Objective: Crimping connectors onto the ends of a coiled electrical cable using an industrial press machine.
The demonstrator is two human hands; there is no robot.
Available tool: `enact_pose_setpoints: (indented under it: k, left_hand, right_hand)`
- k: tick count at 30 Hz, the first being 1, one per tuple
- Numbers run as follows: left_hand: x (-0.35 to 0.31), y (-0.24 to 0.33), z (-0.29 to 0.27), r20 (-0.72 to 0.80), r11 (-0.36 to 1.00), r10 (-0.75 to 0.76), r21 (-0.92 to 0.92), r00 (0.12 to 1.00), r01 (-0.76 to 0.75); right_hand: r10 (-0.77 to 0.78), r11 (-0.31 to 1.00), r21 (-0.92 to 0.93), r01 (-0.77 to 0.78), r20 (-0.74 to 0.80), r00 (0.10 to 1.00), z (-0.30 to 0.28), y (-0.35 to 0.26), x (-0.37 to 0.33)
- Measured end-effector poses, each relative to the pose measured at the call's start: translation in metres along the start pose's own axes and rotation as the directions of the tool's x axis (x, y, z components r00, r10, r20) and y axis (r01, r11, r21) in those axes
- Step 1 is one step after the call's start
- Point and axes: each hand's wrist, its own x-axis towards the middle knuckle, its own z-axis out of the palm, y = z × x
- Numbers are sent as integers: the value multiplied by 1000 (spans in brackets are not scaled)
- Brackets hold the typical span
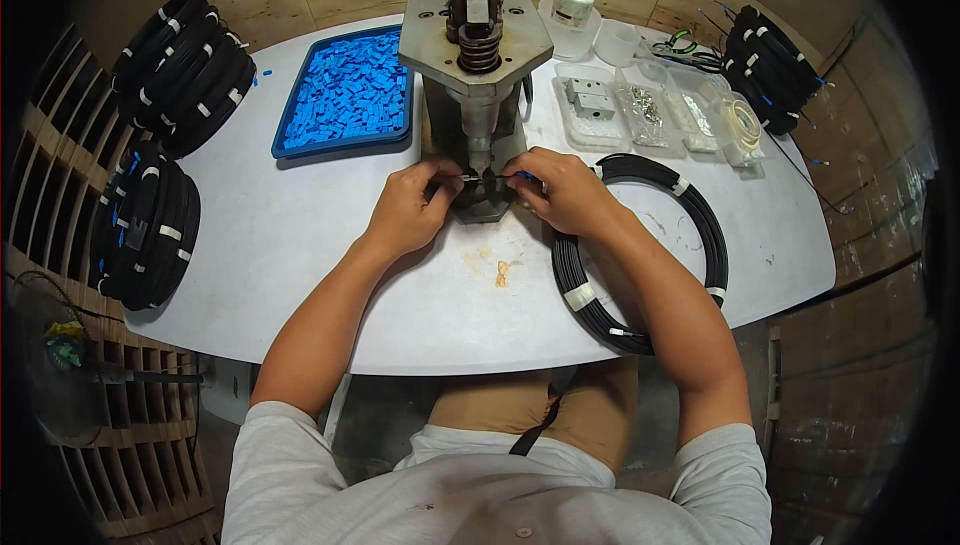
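Nearest, we are seeing a ring of black cable [712, 235] lying flat on the white table [440, 330], partly under our right arm [668, 290]. Farther on, our left hand [410, 205] is pinching a tiny pale piece [470, 178], fingertips together. Our right hand [563, 191] is pinching a thin dark cable [506, 177], fingertips nearly touching, beside a blue bit [525, 176]. That cable is lying side to side at the foot of the metal press [476, 87], its end pointing left; we cannot tell if the two pieces join. Behind, a tray [345, 152] is holding blue blocks [348, 87].
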Motion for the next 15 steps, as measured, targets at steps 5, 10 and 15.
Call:
enact_pose_setpoints:
  k: [5, 10, 15]
  left_hand:
    - [1, 1, -2, -6, 1000, -6, -9, 1000, 6]
    - [1, -3, -2, -9, 999, 32, 3, 999, -32]
    - [1, -1, 0, -2, 1000, -8, 4, 1000, 8]
  right_hand:
    - [8, 1000, 8, -8, -3, 1000, 0, 0, 1]
    - [14, 1000, 6, -14, 4, 1000, 1, -1, 0]
    - [9, 1000, 20, -9, 2, 1000, 1, 2, -1]
